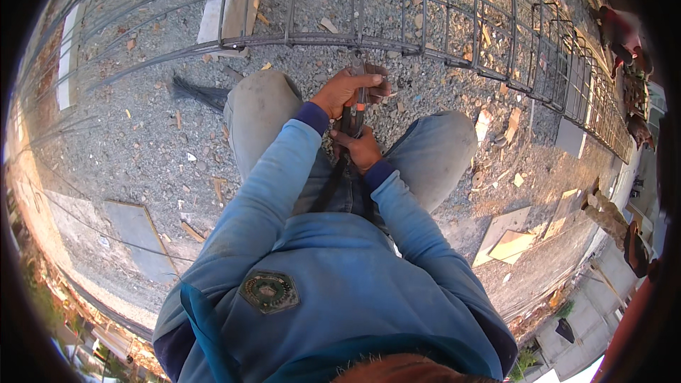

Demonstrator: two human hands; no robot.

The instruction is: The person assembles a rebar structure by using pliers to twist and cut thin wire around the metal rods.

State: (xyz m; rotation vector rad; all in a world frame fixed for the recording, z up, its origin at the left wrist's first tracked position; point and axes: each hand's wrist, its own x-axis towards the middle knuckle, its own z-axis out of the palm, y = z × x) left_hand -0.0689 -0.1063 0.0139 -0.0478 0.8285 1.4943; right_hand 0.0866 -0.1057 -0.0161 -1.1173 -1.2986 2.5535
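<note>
My right hand (360, 149) is closed around the dark handles of a pair of pliers (360, 108), which show orange bits near the top. The jaws point away from me, toward the lower bar of a rebar cage (333, 40). Just above, my left hand (351, 90) has its fingers curled beside the head of the pliers. What those fingers pinch is too small to make out. A bundle of thin dark wire (201, 92) lies on the gravel beside my left knee. Between my thighs hangs a dark strap (330, 188).
The cage runs across the far side and curves down to the right. Pale boards (230, 3) lie under it. A grey panel (142, 236) rests at the left, and wood sheets (502, 235) at the right. Wood scraps litter the gravel. People (624, 35) are at the far right.
</note>
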